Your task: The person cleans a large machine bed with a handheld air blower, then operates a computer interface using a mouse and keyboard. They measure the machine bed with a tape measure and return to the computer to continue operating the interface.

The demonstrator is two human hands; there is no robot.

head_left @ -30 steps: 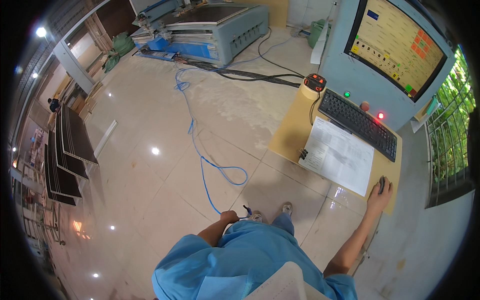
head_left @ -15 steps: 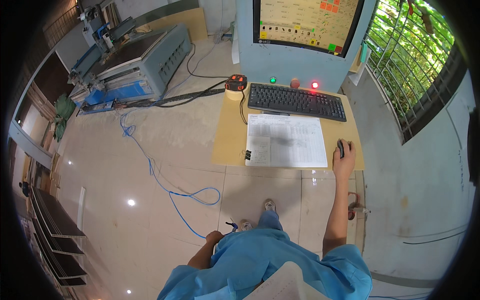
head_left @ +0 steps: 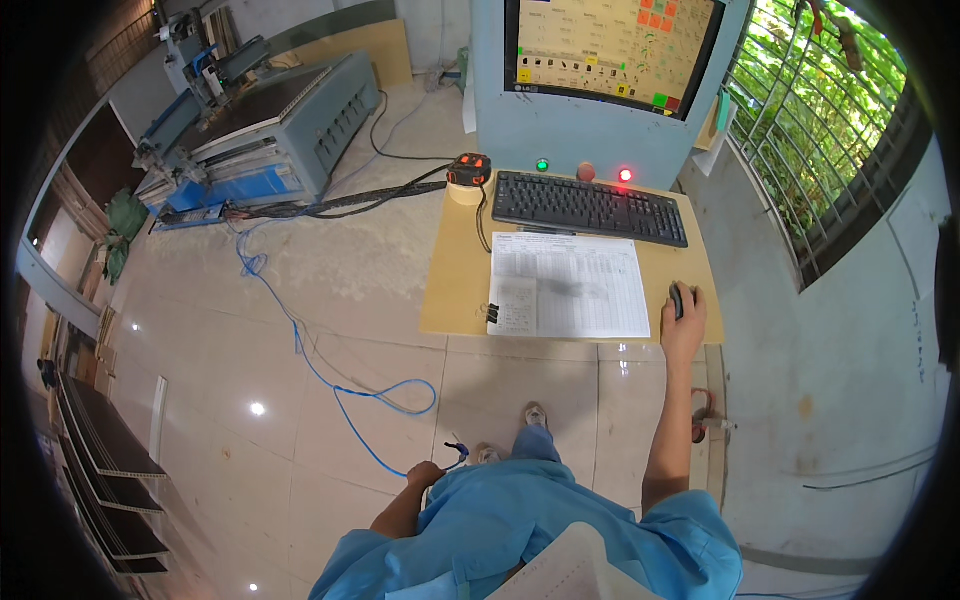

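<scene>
My right hand (head_left: 686,328) is closed over a dark computer mouse (head_left: 677,298) at the right end of a yellow desk board (head_left: 455,285). Down by my waist, my left hand (head_left: 425,474) is wrapped around the end of a thin blue hose (head_left: 372,449). A small dark blue and black fitting (head_left: 457,453) sticks out past that hand; its exact kind is unclear. Left of the mouse lie clipped printed sheets (head_left: 570,290), held by a black binder clip (head_left: 493,313). Behind them sits a black keyboard (head_left: 590,208), with a pen (head_left: 546,231) between.
A lit monitor (head_left: 610,50) is set in a blue cabinet with a red lamp (head_left: 625,175) and green lamp (head_left: 543,165). An orange-black device (head_left: 468,168) stands beside the keyboard. Hose loops cross the floor toward a flatbed machine (head_left: 270,130). Dark panels (head_left: 110,430) stand left.
The whole view has shifted very slightly. Both hands keep their places, the right on the mouse and the left on the hose.
</scene>
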